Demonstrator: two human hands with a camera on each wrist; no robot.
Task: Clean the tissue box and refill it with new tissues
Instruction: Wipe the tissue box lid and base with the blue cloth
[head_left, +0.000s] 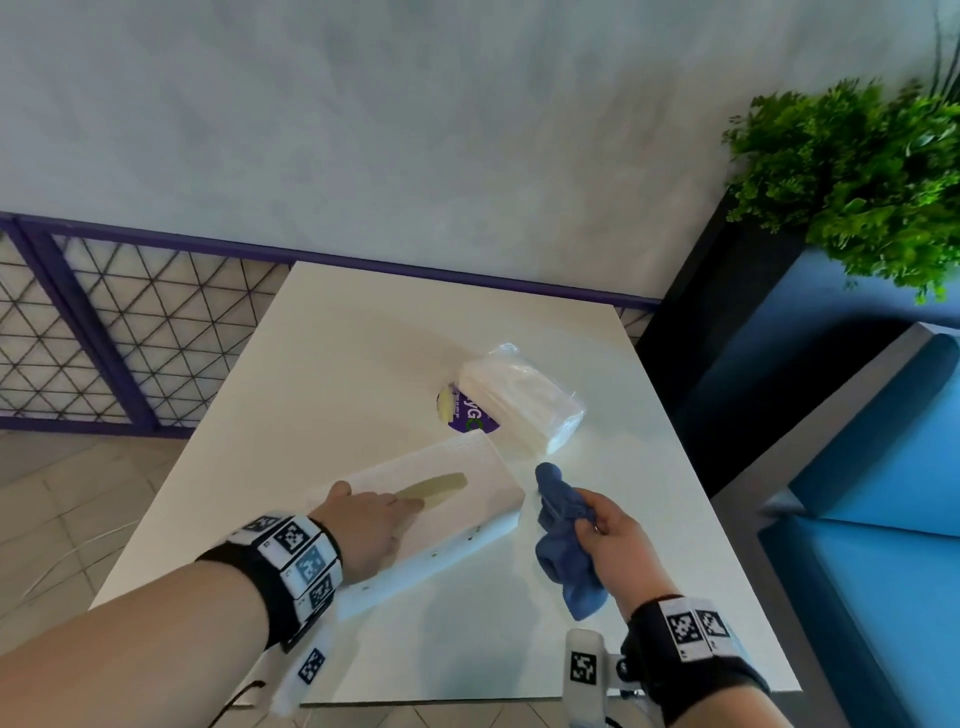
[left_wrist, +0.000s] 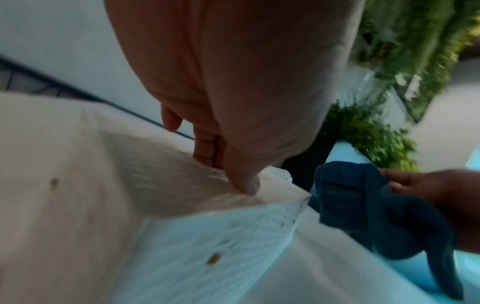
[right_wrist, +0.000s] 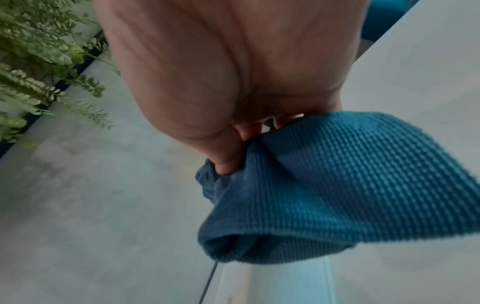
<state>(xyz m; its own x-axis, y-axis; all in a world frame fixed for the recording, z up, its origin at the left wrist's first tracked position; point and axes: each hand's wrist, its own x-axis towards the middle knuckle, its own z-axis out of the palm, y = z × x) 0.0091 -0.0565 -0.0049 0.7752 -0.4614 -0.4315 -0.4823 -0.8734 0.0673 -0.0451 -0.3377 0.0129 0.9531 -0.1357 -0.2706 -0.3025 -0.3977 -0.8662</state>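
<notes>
1. Head view: nearest the camera are two forearms wearing black wristbands with printed marker squares. Ahead of them, the left hand (head_left: 366, 525) lies flat on top of the white tissue box (head_left: 457, 506), fingers straight and reaching to the near end of the box's oval slot. That box sits on the white table (head_left: 332, 353), lying aslant. Just right of the box, the right hand (head_left: 613, 540) grips a bunched blue cloth (head_left: 563, 540), held close to the box's right end; whether it touches cannot be told. Beyond the box lies a plastic-wrapped pack of new tissues (head_left: 519, 397), partly over a purple round sticker (head_left: 465, 418). Further right of the box stand a blue seat (head_left: 883, 467) and a green plant (head_left: 857, 176).

2. Left wrist view: the left hand (left_wrist: 233, 82) fills the top, its fingertips (left_wrist: 246, 183) pressed straight onto the tissue box (left_wrist: 182, 246), whose side carries small brown specks. Right of the box, the right hand (left_wrist: 436, 191) holds the dark blue cloth (left_wrist: 363, 201).

3. Right wrist view: the right hand (right_wrist: 221, 72) has thumb and fingers curled round the blue cloth (right_wrist: 337, 185), a waffle-textured fold hanging below the palm.
</notes>
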